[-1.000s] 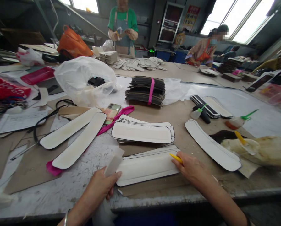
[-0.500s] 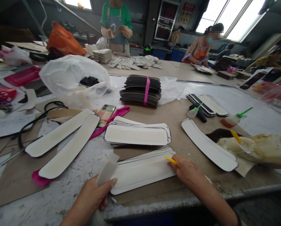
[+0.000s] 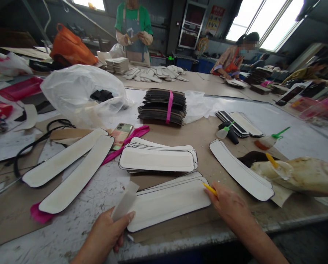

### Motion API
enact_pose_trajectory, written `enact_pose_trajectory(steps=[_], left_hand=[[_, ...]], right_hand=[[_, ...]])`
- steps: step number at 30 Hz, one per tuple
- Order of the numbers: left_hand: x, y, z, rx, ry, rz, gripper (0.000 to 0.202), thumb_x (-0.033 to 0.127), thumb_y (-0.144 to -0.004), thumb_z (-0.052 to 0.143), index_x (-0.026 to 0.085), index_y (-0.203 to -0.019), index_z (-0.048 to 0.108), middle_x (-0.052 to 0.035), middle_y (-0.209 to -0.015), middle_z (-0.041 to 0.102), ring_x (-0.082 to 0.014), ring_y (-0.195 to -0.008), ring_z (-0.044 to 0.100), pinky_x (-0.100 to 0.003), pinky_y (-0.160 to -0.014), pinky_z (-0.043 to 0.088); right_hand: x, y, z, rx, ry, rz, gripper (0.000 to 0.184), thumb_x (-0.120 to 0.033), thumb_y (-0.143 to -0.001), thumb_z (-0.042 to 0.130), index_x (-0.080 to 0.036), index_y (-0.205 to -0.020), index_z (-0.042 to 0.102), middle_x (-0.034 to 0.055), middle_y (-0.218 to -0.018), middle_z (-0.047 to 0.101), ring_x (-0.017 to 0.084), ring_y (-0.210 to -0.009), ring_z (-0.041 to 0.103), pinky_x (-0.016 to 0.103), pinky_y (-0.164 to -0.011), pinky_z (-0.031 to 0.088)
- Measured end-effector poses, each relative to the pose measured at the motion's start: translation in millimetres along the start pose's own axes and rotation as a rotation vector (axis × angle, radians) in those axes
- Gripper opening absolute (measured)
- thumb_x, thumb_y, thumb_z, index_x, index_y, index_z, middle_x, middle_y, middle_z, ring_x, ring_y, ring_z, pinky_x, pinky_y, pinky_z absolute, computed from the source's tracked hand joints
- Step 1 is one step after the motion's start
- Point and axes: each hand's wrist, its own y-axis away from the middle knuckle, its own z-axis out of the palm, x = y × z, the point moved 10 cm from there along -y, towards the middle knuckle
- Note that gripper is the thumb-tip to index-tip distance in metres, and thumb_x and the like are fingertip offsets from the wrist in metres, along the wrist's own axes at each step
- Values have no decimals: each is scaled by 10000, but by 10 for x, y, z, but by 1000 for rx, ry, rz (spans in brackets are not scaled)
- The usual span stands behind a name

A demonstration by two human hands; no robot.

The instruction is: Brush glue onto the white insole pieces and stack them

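Observation:
My left hand (image 3: 109,229) is closed round a pale, translucent strip (image 3: 128,200), with the thumb by the left end of a white curved panel (image 3: 169,205). That panel tops a few fanned, dark-edged ones at the table's front. A slim yellow stick (image 3: 209,189) is pinched in my right hand (image 3: 230,203), its tip at the panel's upper right corner. Just behind lies a stack of similar white panels (image 3: 158,157). Right of my right hand rest more curved panels (image 3: 241,172). Two long white panels (image 3: 78,174) lie crosswise on the left.
A bundle of dark pieces (image 3: 162,106) is tied with a pink band. Behind the panels are a phone (image 3: 121,134), a plastic bag (image 3: 84,88) and squeeze bottles (image 3: 270,141). A glue-stained container (image 3: 304,174) lies right with another yellow stick (image 3: 272,160). Co-workers (image 3: 133,33) are across the table.
My right hand has moved slightly right and lifted off the panel's right end, with the yellow stick still in it. My left hand keeps hold of the strip. The view has shifted a little.

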Motion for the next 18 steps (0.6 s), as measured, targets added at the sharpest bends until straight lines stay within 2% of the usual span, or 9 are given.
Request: enact_pose_trajectory(steps=[2,5,12,14,16,18], left_hand=[[-2,7,-11,-8,28,-5,346,523,-549,586,199,-558,467,43,-265,446,-108,-261,366,-220,-339,275],[17,39,-41,-28,95,5,394,543,-538,634,185,-522,470,31,-298,472,-103,-293,388,-221,-369,283],[19,132,-145,-112,331,24,371,471,-587,707,130,-602,560,29,-447,525,-74,-422,394,-198,-441,287],[5,158,-160,-154,405,10,355,443,-589,722,128,-654,572,29,-490,527,-80,-464,415,-194,-458,305],[17,184,-184,-187,455,16,340,419,-596,726,124,-673,574,28,-516,519,-79,-481,421,-191,-463,308],[40,209,-210,-212,484,33,321,398,-604,724,120,-668,575,26,-529,512,-73,-480,420,-186,-458,301]], right_hand=[[55,42,-16,42,-107,-14,200,-291,-867,403,-221,-708,502,45,-681,631,222,-640,617,291,-539,367],[58,87,42,32,-186,-27,239,-308,-869,361,-227,-718,528,41,-673,639,221,-651,614,303,-583,397],[16,93,117,0,-361,-12,361,-429,-851,285,-209,-803,567,74,-782,661,221,-734,623,328,-697,446],[31,88,192,-60,-422,24,426,-494,-844,268,-203,-772,570,58,-675,652,198,-598,616,309,-610,468],[39,98,328,-172,-545,87,483,-563,-819,273,-194,-757,579,28,-550,611,171,-448,564,285,-486,456],[45,111,417,-243,-684,159,502,-609,-779,325,-187,-781,597,1,-485,566,154,-395,520,265,-421,423]])
